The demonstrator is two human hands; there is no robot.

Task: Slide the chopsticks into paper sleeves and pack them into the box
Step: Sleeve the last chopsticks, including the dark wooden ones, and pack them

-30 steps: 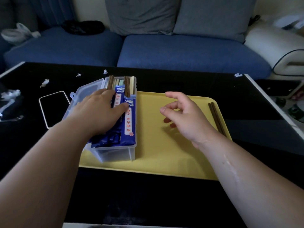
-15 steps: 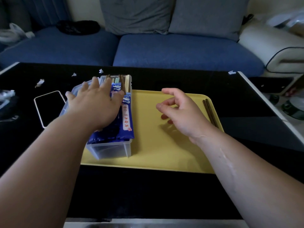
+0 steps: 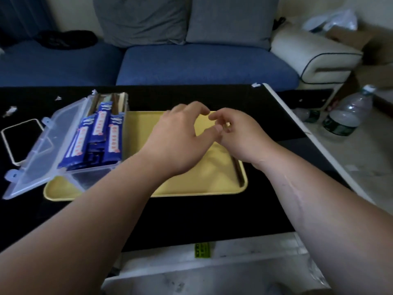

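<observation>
Item: left hand (image 3: 177, 138). Half a second ago it lay on the packets in the box; it is now off them and over the middle of the yellow tray (image 3: 191, 189). Its fingers are loosely arched and hold nothing.

Item: right hand (image 3: 241, 140). It is about where it was, over the tray's right half, with the left thumb now touching its curled fingers. Whether those fingers pinch anything cannot be told.

Item: clear plastic box (image 3: 91, 177). It sits on the tray's left end with its lid (image 3: 36, 154) thrown open leftward over the black table (image 3: 191, 220).
- Contents now uncovered: blue sleeved chopsticks (image 3: 96, 133), packed lengthwise, brown tips showing at the far end.

Item: bare chopsticks (image 3: 237, 173). They lie along the tray's right rim, partly hidden under the right wrist (only the near stretch shows).

Item: phone (image 3: 19, 141), left of the lid, near the table's left side.

Item: paper scraps (image 3: 10, 110), on the far left of the table.

Room: bare yellow tray lies between the box and the hands. A dark strip of table separates the tray's right rim from the table's white edge (image 3: 297, 128). Beyond that edge, a bottle (image 3: 348, 116) stands on the floor.
</observation>
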